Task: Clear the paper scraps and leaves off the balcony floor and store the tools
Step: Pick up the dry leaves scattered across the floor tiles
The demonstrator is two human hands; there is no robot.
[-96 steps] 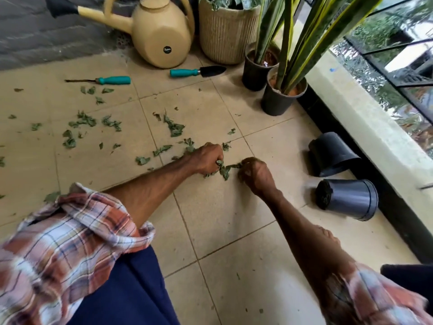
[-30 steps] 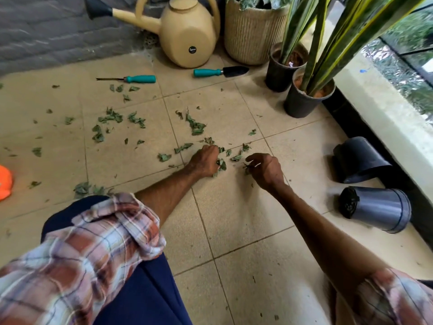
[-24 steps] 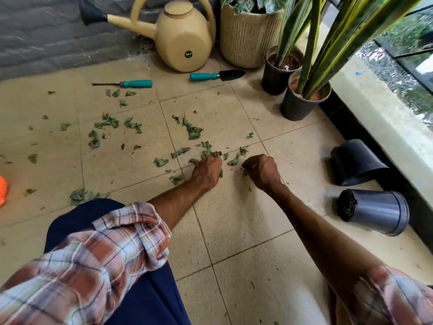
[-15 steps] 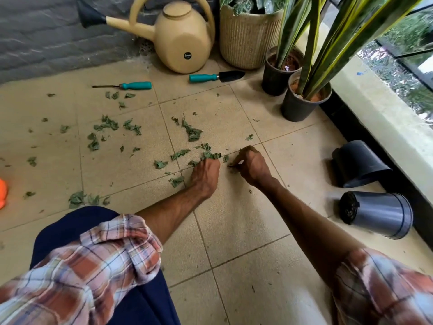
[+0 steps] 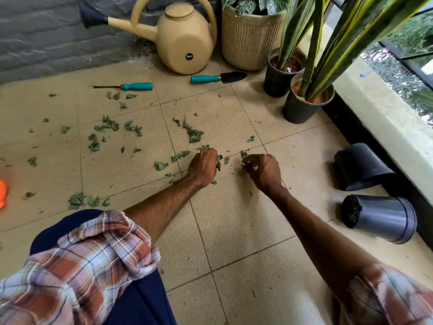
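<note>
- The left hand (image 5: 203, 166) is curled knuckles-up around a small bunch of leaf scraps (image 5: 193, 133); green bits stick out on its right side.
- The right hand (image 5: 264, 171), just beside it, pinches one scrap between thumb and fingertips, low over the floor tiles (image 5: 234, 219).
- More scraps lie scattered to the left and beyond the hands, in loose clusters and single pieces, some near the person's knee.
- Farther out, a thin-shafted tool (image 5: 137, 86) lies flat, long axis left to right, teal handle on the right, metal tip pointing left.
- The trowel (image 5: 218, 78) lies flat along the same line, teal handle left, black blade pointing right, just in front of the watering can (image 5: 185, 41).
- A woven planter (image 5: 250, 38) and two potted plants (image 5: 302, 106) stand at the far right.
- Two empty black pots (image 5: 382, 219) lie on their sides by the ledge (image 5: 386, 109).
- An orange object (image 5: 2, 193) shows at the left edge.
</note>
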